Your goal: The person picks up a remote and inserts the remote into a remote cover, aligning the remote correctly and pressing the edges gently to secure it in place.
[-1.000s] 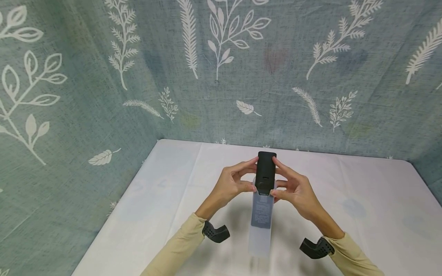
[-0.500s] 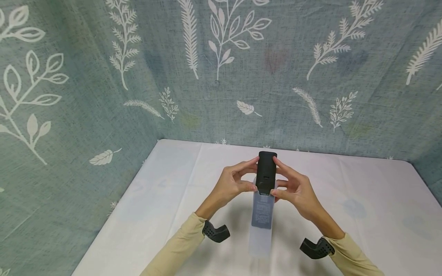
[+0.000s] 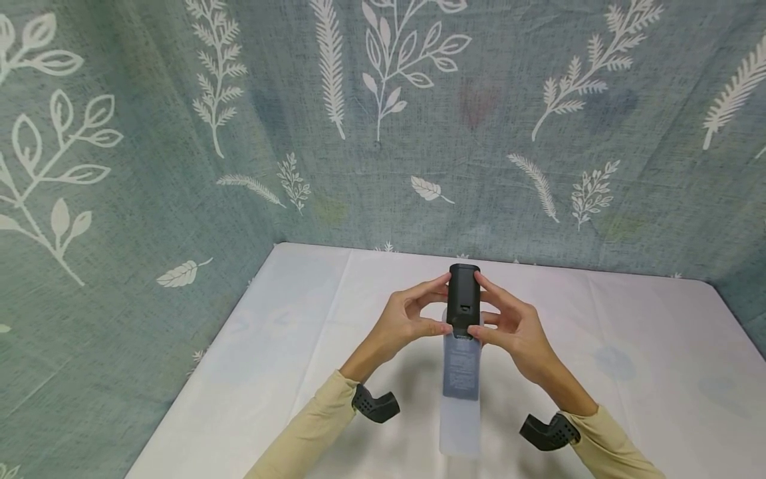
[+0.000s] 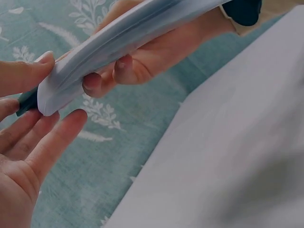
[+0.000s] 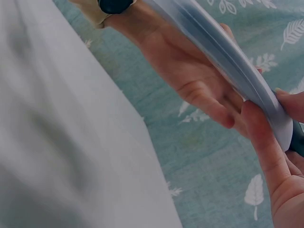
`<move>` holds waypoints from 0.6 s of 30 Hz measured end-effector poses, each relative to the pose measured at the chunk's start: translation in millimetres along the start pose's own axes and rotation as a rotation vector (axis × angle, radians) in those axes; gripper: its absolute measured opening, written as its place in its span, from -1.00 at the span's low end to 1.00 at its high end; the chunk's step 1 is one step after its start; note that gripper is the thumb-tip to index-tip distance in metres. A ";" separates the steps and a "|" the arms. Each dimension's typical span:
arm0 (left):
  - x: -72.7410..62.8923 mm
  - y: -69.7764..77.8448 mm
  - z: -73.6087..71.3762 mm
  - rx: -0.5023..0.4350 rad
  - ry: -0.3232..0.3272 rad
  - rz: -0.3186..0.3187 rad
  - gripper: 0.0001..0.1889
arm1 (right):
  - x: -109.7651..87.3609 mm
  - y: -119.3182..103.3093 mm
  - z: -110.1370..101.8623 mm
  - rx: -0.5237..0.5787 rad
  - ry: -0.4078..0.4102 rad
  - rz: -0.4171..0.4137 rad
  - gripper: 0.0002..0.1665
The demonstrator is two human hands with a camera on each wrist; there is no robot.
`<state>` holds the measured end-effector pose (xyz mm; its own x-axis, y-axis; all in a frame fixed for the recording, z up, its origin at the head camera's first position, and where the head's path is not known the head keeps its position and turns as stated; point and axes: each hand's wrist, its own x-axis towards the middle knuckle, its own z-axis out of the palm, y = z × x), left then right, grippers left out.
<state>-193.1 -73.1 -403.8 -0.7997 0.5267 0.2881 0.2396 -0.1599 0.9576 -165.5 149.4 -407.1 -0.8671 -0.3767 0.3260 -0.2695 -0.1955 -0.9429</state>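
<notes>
A black oblong object (image 3: 463, 293) with rounded corners is held up between both hands. From its lower end extends a long, translucent frosted sleeve (image 3: 459, 426), with a blue-grey printed section (image 3: 461, 372) in its upper part. My left hand (image 3: 403, 316) grips the black object's left side, index fingertip near the top and thumb at the lower edge. On the right side, my right hand (image 3: 517, 324) pinches it the same way. Seen from below in the left wrist view, the sleeve (image 4: 95, 57) looks slightly curved. The black object's exact kind is unclear.
A white-covered table (image 3: 287, 346) spreads beneath the hands. Blue-green leaf-patterned cloth (image 3: 359, 166) hangs behind the table and along its left side. Each wrist wears a black camera mount, one on the left wrist (image 3: 375, 404) and one on the right (image 3: 547, 431).
The black object has tilted slightly, and the sleeve's lower end has swung a little right and down. My left thumb has shifted right, nearer the right thumb.
</notes>
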 end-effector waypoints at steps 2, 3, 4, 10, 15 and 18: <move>-0.1 0.0 0.1 0.002 0.005 -0.010 -0.22 | 0.1 -0.4 0.0 -0.007 -0.008 0.000 -0.05; -0.1 0.1 0.1 0.001 0.005 -0.012 -0.22 | 0.1 -0.6 0.0 -0.008 -0.013 0.000 -0.06; -0.2 0.0 0.1 0.002 0.006 -0.015 -0.22 | 0.0 -0.6 -0.2 -0.008 -0.018 0.002 -0.06; -0.9 -0.7 -2.4 0.002 -0.011 -0.032 -0.20 | -0.4 0.1 -1.5 -0.012 -0.042 0.015 -0.06; -1.6 -1.2 -6.2 -0.013 -0.058 -0.041 -0.19 | -0.4 0.3 -2.6 0.037 -0.085 0.003 -0.02; -1.9 -1.1 -8.0 -0.018 -0.074 -0.046 -0.18 | 0.0 1.1 -3.7 0.082 -0.123 -0.013 0.03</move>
<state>-196.3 -80.5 -405.4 -0.7665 0.5942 0.2435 0.1927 -0.1489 0.9699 -167.3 152.5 -408.4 -0.8047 -0.4808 0.3483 -0.2403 -0.2727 -0.9316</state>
